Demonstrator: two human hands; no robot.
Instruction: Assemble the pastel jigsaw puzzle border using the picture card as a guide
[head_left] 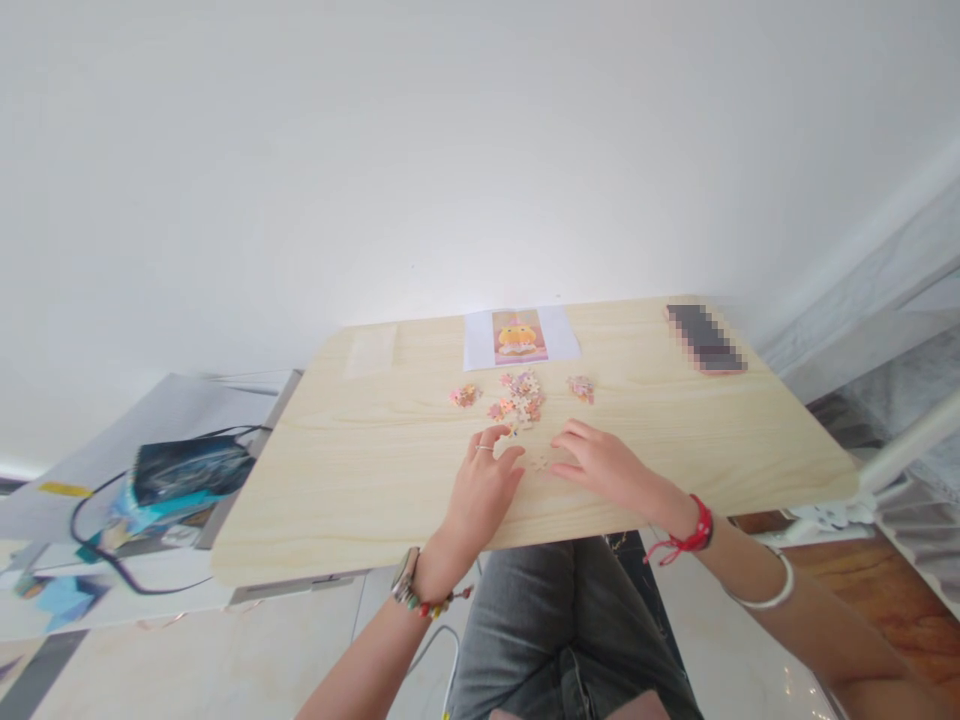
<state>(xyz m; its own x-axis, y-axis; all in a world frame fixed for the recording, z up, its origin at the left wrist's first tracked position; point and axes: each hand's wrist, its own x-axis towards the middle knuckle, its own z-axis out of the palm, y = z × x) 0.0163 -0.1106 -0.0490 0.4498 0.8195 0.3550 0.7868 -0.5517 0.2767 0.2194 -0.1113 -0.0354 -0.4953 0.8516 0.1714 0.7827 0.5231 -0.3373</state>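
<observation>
Our left hand point(484, 482), right hand point(606, 462) half-open, no hold visible. Far jigsaw pieces point(525, 402) likely light, stiff; pinch edges.

No readable text, no legible labels or brands, no numbers or signs discernible

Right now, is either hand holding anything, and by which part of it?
Left hand: can't tell; its fingers are by a piece, but no grip is clear. Right hand: open, no held piece visible.
</observation>
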